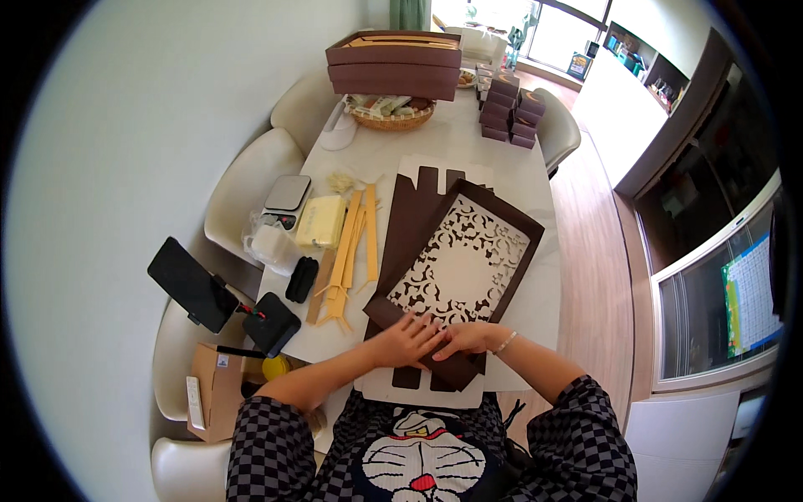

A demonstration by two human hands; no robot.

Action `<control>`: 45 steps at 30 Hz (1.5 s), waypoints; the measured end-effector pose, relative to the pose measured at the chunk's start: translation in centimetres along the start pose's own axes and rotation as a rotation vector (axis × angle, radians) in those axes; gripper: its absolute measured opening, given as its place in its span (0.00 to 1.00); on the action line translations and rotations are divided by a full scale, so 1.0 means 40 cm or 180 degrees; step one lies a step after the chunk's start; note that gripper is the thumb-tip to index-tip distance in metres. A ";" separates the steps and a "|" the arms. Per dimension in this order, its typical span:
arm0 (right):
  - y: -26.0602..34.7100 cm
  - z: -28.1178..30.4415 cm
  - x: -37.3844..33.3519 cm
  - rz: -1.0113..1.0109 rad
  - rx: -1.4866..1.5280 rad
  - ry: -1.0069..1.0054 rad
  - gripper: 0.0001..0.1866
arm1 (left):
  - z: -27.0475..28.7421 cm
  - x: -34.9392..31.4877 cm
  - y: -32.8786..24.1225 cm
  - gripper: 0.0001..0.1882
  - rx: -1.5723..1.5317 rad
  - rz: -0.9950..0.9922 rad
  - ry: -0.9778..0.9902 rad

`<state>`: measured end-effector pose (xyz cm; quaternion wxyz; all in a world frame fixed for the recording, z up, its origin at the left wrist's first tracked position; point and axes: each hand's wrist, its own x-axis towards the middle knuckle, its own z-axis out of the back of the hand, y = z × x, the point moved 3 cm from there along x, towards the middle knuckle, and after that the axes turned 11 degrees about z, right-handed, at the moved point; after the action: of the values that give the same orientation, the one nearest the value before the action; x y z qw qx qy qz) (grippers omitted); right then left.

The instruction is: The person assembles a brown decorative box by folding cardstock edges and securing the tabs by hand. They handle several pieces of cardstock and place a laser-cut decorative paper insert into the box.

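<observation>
A dark brown cardboard box (pixel 512 280) lies tilted on the table, its far walls raised. A cream lattice of cut-out scrolls (pixel 460 276) shows inside it. Over the box's near edge, my left hand (pixel 408 341) lies with bent fingers gripping the cardboard. Close against it, my right hand (pixel 467 338) holds the same edge, thumb on the brown flap (pixel 458 372) that slopes toward me. My fingers partly hide that edge. Flat brown cardboard blanks (pixel 406 213) lie under the box, with a white sheet (pixel 452 399) beneath them.
Yellow strips (pixel 350 243), a yellow pack (pixel 321 221), a kitchen scale (pixel 286 194) and a black case (pixel 302 279) lie left. A phone on a stand (pixel 194 284) leans beside the table. Stacked brown boxes (pixel 393 77) sit over a wicker basket (pixel 393 120); small boxes (pixel 510 113) stand far right.
</observation>
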<state>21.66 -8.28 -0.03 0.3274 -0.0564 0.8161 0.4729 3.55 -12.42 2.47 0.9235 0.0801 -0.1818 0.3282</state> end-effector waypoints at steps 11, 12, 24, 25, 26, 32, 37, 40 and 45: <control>0.039 -0.107 -0.250 0.1715 -0.4338 -0.1496 0.39 | -0.008 0.023 0.010 0.42 0.0175 0.0021 0.0062; -0.007 -0.082 -0.246 0.1726 -0.4132 -0.1428 0.39 | -0.012 0.026 0.012 0.42 0.0169 0.0030 0.0115; 0.004 -0.009 -0.228 0.1750 -0.4022 -0.1130 0.27 | -0.047 0.032 0.019 0.40 0.0231 0.0161 0.0322; 0.005 -0.006 -0.230 0.1906 -0.4120 -0.1145 0.25 | -0.050 0.034 0.019 0.40 0.0251 0.0153 0.0301; 0.003 -0.001 -0.229 0.2063 -0.4219 -0.1160 0.24 | -0.052 0.036 0.018 0.39 0.0272 0.0146 0.0280; -0.017 -0.050 -0.254 0.2203 -0.5371 -0.1672 0.21 | -0.088 0.036 0.028 0.36 0.0180 0.0250 0.0433; -0.054 -0.165 -0.197 0.1628 -0.5805 -0.3002 0.15 | -0.069 0.057 0.021 0.34 -0.0065 0.0307 0.0454; -0.077 -0.162 -0.142 0.1383 -0.6206 -0.3374 0.10 | -0.048 0.068 0.014 0.35 -0.0127 0.0360 0.0519; -0.100 -0.136 -0.122 0.1674 -0.5869 -0.3311 0.09 | -0.015 0.080 -0.039 0.34 0.0673 -0.0198 0.0061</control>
<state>24.45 -15.93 1.75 0.3530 0.1030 -0.1041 0.9241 6.99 -11.62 3.11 0.9213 0.1795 -0.1349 0.3175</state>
